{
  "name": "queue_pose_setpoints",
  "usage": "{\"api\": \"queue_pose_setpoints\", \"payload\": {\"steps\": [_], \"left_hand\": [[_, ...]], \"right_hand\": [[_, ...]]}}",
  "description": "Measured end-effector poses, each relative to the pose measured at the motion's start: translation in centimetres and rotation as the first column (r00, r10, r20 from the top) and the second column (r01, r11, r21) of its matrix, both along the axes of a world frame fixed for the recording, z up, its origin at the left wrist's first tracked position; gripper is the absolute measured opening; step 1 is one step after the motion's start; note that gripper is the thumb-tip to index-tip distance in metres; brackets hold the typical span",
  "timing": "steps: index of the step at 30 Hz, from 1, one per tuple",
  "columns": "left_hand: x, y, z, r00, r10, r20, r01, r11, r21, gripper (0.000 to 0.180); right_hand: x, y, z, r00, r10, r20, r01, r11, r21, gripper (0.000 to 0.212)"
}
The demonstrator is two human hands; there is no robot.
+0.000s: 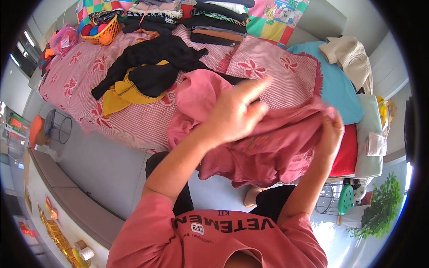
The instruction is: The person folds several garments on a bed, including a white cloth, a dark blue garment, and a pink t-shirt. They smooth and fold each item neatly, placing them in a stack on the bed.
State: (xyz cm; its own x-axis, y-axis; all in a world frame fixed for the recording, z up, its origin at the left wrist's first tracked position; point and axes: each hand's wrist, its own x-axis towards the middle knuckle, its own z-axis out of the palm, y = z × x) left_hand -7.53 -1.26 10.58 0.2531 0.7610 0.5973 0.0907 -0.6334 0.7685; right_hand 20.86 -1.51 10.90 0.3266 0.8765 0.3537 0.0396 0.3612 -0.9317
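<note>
Two hands: left hand [232,111], right hand [330,134], both on one pink garment [268,147]. One bed [89,89] with pink flowered cover. One loose heap of black and yellow clothes [143,73]. Two stacks of folded clothes [156,11] [219,22]. One orange basket [103,33]. One beige garment [351,56]. One potted plant [380,207].

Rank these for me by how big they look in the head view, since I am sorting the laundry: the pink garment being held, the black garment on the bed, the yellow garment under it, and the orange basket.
1. Pink garment, though nearness to the camera inflates it.
2. Black garment.
3. Yellow garment, partly covered, so unsure.
4. Orange basket.
</note>
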Motion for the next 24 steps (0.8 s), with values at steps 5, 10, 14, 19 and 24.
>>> {"api": "queue_pose_setpoints", "payload": {"steps": [5, 10, 14, 19, 24], "left_hand": [[-6.6, 4.3, -4.5, 0.611, 0.582, -0.537, -0.577, 0.791, 0.201, 0.046], [-7.5, 5.1, -8.6, 0.415, 0.606, -0.679, -0.692, 0.694, 0.197, 0.045], [-7.8, 4.4, -8.0, 0.58, 0.524, -0.624, -0.632, 0.773, 0.062, 0.031], [-6.3, 4.1, -6.6, 0.67, 0.596, -0.443, -0.547, 0.8, 0.247, 0.015], [-3.0, 2.1, -6.0, 0.833, 0.502, -0.233, -0.403, 0.838, 0.368, 0.016]], "right_hand": [[7.0, 1.7, -1.3, 0.975, -0.132, -0.178, 0.142, 0.989, 0.045, 0.02], [15.2, 3.0, -7.5, 0.796, -0.472, 0.378, 0.556, 0.817, -0.15, 0.028], [8.8, 2.9, -6.9, 0.571, -0.56, 0.601, 0.641, 0.761, 0.099, 0.035], [-0.1, 1.5, -7.3, 0.885, -0.093, 0.456, 0.13, 0.99, -0.049, 0.017], [-6.8, -1.5, -6.3, 0.875, 0.484, -0.016, -0.463, 0.828, -0.316, 0.02]]}}
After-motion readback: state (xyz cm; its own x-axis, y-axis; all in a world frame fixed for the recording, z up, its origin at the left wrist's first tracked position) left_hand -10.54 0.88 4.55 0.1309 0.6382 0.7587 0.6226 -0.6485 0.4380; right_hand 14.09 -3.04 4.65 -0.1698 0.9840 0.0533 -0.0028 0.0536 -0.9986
